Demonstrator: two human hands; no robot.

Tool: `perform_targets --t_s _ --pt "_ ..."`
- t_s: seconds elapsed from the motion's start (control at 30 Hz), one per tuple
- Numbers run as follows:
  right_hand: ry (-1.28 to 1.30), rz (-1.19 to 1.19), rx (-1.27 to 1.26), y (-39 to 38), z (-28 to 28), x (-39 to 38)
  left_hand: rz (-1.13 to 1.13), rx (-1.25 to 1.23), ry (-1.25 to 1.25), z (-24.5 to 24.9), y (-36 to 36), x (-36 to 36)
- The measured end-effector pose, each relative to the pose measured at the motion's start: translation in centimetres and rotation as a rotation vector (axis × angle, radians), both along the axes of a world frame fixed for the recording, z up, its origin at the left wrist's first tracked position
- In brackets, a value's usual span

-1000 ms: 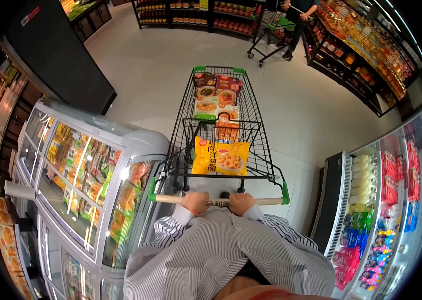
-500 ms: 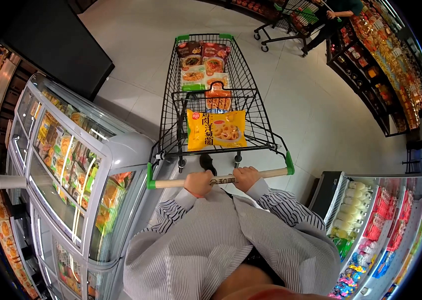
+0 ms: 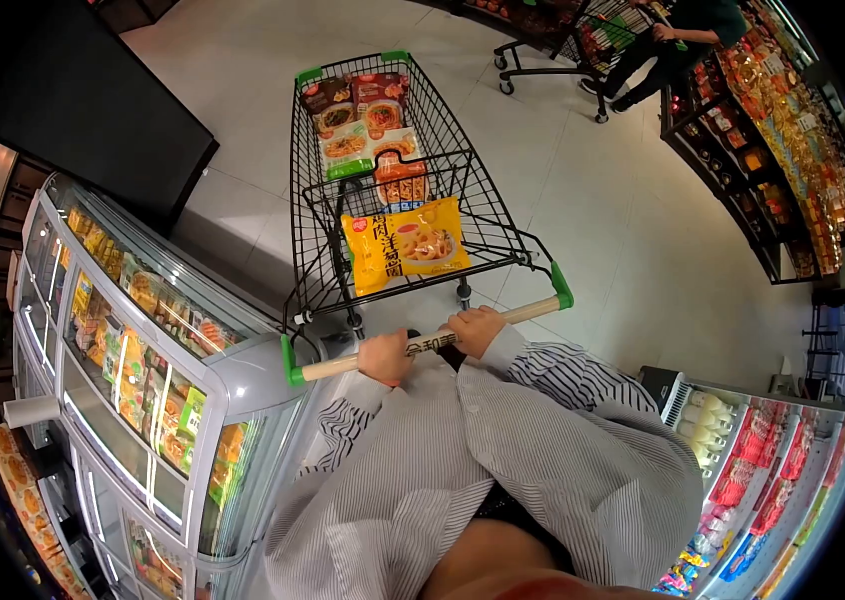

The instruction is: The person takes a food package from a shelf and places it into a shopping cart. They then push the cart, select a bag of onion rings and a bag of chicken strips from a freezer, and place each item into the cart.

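Note:
Both my hands are closed around the wooden handle (image 3: pixel 528 311) of a black wire shopping cart (image 3: pixel 488 215) with green corner pieces. My left hand (image 3: pixel 386 358) grips left of the middle, close to the printed characters. Just right of those characters is my right hand (image 3: pixel 476 331), its fingers wrapped over the bar. A yellow snack bag (image 3: pixel 406 245) picturing fried rings lies in the cart's near part. Beyond it, an orange-red packet (image 3: pixel 402 183) lies behind a wire divider. Several food packets, including a dark red one (image 3: pixel 381 105), lie at the far end.
A glass-sided freezer (image 3: pixel 268 375) full of packaged food stands close on the left, with a black panel (image 3: pixel 93 100) beyond it. At upper right, another person (image 3: pixel 698 35) holds a cart beside stocked shelves (image 3: pixel 778 130). A refrigerated case (image 3: pixel 743 480) is at lower right.
The cart and its handle have turned to the left, the front end swinging left and the handle's right end rising. My hands have stayed on the handle. The other person's legs show more.

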State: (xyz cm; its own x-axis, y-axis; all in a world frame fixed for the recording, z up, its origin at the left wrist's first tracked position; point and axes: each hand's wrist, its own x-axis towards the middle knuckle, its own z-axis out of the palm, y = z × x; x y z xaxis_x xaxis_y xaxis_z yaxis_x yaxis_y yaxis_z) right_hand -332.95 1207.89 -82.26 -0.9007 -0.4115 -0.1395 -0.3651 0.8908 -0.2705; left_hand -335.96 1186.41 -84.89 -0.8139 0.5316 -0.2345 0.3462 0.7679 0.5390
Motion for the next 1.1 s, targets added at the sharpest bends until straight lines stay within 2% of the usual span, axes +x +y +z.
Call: perform_targets --t_s 0.1,0.17,0.47,0.63,0.9,1.1 --pt "0.000 0.013 0.004 1.9 -2.1 -5.0 0.029 0.045 -0.001 -1.4 1.6 -4.8" --pt "-0.013 0.010 -0.002 6.9 -3.8 -8.8 0.013 0.022 -0.034 -3.3 6.6 -8.8" --pt "-0.084 0.054 -0.057 18.1 -10.1 -22.9 0.074 -0.086 -0.071 -8.2 17.9 -21.6" --pt "-0.097 0.103 -0.026 22.7 -13.0 -31.2 0.099 -0.040 -0.056 -12.1 22.3 -29.0" --pt "-0.154 0.102 -0.039 23.5 -15.8 -42.4 0.141 -0.024 -0.108 -14.1 23.1 -40.0" --pt "-0.081 0.079 -0.036 21.5 -16.9 -49.6 0.103 -0.022 -0.101 -15.9 21.1 -47.3"
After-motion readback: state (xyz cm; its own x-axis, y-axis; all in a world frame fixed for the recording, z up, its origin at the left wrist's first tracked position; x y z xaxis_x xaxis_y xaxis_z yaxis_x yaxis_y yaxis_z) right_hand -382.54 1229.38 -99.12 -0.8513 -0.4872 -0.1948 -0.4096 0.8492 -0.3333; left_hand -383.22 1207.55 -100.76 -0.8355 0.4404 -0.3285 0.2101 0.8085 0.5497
